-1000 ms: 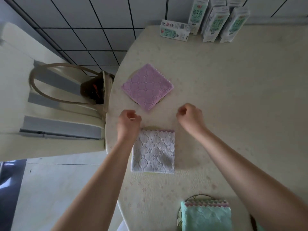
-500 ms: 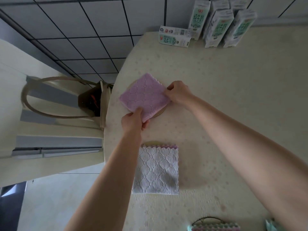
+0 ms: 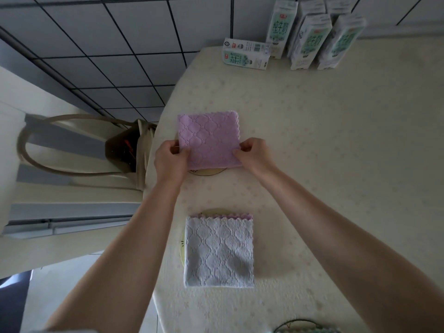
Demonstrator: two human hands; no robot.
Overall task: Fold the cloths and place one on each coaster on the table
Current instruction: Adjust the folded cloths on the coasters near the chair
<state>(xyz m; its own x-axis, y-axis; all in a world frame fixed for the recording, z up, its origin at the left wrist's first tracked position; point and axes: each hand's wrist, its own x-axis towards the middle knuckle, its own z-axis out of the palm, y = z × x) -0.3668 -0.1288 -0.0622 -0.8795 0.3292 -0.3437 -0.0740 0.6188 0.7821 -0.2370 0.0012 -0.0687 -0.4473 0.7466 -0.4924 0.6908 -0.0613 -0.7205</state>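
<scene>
A folded pink cloth lies square over a round pale coaster, whose near rim peeks out below it. My left hand pinches the cloth's near left corner. My right hand pinches its near right corner. Closer to me, a folded white cloth lies on a second coaster, of which only the left and far rim show. At the bottom edge, a dark-rimmed coaster bears a folded green cloth, mostly cut off.
The cream table has its rounded edge on the left. Several milk cartons stand at the far edge, one carton lying flat. A beige bag with a loop handle sits on a chair left of the table.
Both hands reached forward and took hold of the pink cloth. It turned from a diamond to lying square to me, and it shifted on its coaster. The white cloth stayed put.
</scene>
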